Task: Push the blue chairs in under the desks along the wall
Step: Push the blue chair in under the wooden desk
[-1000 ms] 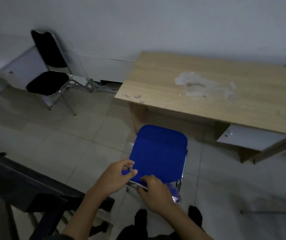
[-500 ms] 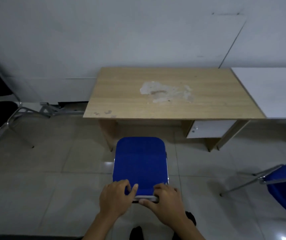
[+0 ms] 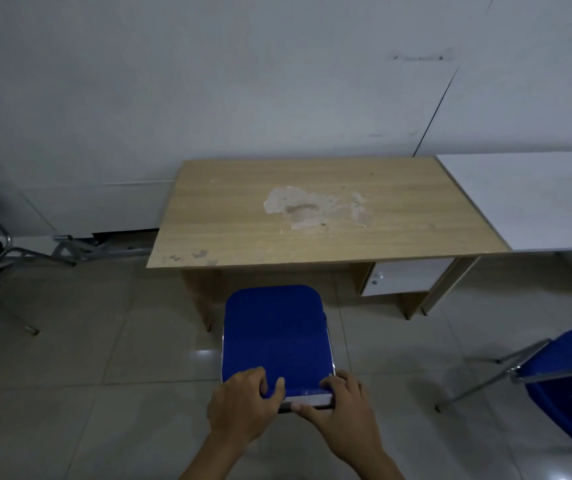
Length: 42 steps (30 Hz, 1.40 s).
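The blue chair (image 3: 275, 336) sits low center of the frame, its front edge just short of the wooden desk (image 3: 326, 216). Your left hand (image 3: 241, 407) and right hand (image 3: 341, 412) both clamp its backrest top. Another blue chair (image 3: 568, 382) sits at the lower right, near the white desk (image 3: 534, 199).

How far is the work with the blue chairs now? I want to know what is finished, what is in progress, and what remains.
Finished: nothing; no blue chair sits under a desk yet.

In progress: the left hand and right hand grip the back of the blue chair, which faces the wooden desk with its whole seat short of the edge.

Remaining: push it in, then the second blue chair at the right, near the white desk.
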Each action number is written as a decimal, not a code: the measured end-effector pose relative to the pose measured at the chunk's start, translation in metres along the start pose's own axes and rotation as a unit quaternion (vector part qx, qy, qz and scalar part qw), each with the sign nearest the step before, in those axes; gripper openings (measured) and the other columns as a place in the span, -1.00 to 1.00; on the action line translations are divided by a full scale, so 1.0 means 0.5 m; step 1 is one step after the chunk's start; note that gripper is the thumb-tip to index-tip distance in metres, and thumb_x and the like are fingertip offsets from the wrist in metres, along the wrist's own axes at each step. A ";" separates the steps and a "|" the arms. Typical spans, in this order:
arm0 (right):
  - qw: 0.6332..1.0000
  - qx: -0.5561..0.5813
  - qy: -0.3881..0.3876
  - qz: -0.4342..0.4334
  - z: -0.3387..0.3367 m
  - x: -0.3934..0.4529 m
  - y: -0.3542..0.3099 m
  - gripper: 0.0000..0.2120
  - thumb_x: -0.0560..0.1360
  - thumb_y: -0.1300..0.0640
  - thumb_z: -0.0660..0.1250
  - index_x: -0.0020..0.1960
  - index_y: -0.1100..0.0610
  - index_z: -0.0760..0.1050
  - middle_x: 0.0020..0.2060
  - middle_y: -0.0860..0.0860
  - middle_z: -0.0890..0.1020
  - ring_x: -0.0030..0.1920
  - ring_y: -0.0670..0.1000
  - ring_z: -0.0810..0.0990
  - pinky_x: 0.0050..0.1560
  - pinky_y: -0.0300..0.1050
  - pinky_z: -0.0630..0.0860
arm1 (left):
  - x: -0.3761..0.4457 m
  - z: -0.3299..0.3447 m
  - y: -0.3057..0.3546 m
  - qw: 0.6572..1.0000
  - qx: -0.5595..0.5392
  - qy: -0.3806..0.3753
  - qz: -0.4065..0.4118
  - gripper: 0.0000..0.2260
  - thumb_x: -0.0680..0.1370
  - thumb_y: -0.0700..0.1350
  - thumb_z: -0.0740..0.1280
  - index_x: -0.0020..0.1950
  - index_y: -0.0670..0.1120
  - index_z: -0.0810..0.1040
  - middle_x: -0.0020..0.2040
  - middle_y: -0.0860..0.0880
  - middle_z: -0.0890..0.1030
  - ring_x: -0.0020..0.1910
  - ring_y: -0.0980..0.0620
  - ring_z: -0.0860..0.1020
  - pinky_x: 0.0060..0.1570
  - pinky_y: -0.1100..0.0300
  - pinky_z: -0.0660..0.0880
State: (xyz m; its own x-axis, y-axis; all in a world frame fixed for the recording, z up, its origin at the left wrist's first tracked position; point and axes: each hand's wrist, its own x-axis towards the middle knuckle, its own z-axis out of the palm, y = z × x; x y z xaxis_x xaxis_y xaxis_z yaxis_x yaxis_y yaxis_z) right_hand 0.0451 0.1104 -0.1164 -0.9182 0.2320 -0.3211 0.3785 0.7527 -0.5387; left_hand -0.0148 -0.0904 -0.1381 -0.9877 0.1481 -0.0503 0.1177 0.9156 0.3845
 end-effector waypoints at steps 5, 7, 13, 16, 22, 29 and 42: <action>1.000 0.028 -0.007 -0.003 -0.010 0.056 -0.017 -0.14 0.16 -0.74 0.19 0.22 -0.19 0.47 0.45 -0.14 0.32 0.40 -0.06 0.30 0.35 -0.03 0.45 | 0.059 -0.004 -0.007 1.000 -0.010 0.005 0.008 -0.54 0.52 0.40 0.19 -0.33 0.06 0.38 -0.43 0.09 0.47 -0.47 0.08 0.47 -0.50 0.26 0.32; 0.999 0.042 0.003 -0.010 -0.013 0.078 -0.024 -0.18 0.19 -0.71 0.24 0.21 -0.18 0.48 0.45 -0.13 0.32 0.41 -0.07 0.29 0.36 0.00 0.45 | 0.086 -0.008 -0.010 1.000 -0.018 0.014 0.013 -0.55 0.52 0.39 0.22 -0.34 0.06 0.38 -0.45 0.09 0.46 -0.49 0.08 0.46 -0.52 0.23 0.35; 0.998 0.041 0.036 -0.026 -0.012 0.133 -0.054 -0.27 0.22 -0.68 0.26 0.14 -0.19 0.53 0.49 -0.13 0.31 0.47 -0.04 0.27 0.42 0.11 0.38 | 0.159 -0.026 -0.024 0.999 -0.011 0.037 0.031 -0.57 0.53 0.34 0.26 -0.36 0.05 0.37 -0.47 0.07 0.43 -0.52 0.06 0.43 -0.53 0.15 0.41; 0.998 0.045 0.042 -0.023 -0.018 0.161 -0.067 -0.21 0.20 -0.73 0.17 0.17 -0.21 0.53 0.55 -0.14 0.24 0.50 -0.02 0.22 0.44 0.18 0.37 | 0.190 -0.033 -0.024 0.999 -0.005 0.042 0.034 -0.57 0.53 0.33 0.27 -0.35 0.05 0.38 -0.47 0.08 0.42 -0.51 0.05 0.43 -0.54 0.14 0.40; 0.999 0.036 0.005 -0.005 -0.045 0.201 -0.062 -0.04 0.11 -0.79 0.11 0.28 -0.23 0.54 0.61 -0.17 0.11 0.55 -0.02 0.15 0.53 0.18 0.26 | 0.214 -0.032 -0.002 1.000 0.003 0.022 0.009 -0.57 0.52 0.37 0.25 -0.32 0.05 0.41 -0.43 0.09 0.47 -0.47 0.08 0.47 -0.49 0.11 0.47; 0.995 -0.052 -0.088 0.013 -0.073 0.224 -0.056 0.07 0.05 -0.79 -0.01 0.43 -0.32 0.43 0.65 -0.21 -0.07 0.64 0.01 -0.02 0.62 0.19 0.08 | 0.199 -0.020 0.010 1.000 -0.014 -0.007 -0.022 -0.61 0.47 0.37 0.28 -0.32 0.09 0.36 -0.39 0.14 0.50 -0.41 0.13 0.49 -0.38 0.22 0.47; 0.996 -0.031 -0.088 -0.011 -0.083 0.235 -0.028 0.13 0.03 -0.82 -0.12 0.40 -0.29 0.47 0.64 -0.22 -0.01 0.62 -0.02 0.00 0.59 0.22 0.07 | 0.202 -0.019 0.034 0.999 0.013 0.030 0.009 -0.70 0.45 0.20 0.38 -0.33 0.09 0.37 -0.44 0.16 0.42 -0.48 0.16 0.41 -0.51 0.25 0.30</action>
State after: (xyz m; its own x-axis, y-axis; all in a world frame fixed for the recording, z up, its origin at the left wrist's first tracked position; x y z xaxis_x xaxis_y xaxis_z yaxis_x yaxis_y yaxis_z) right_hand -0.0727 0.1525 -0.1142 -0.8897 0.1073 -0.4438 0.3451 0.7943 -0.4999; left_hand -0.1134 -0.0634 -0.1281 -0.9898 0.1423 0.0117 0.1369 0.9225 0.3609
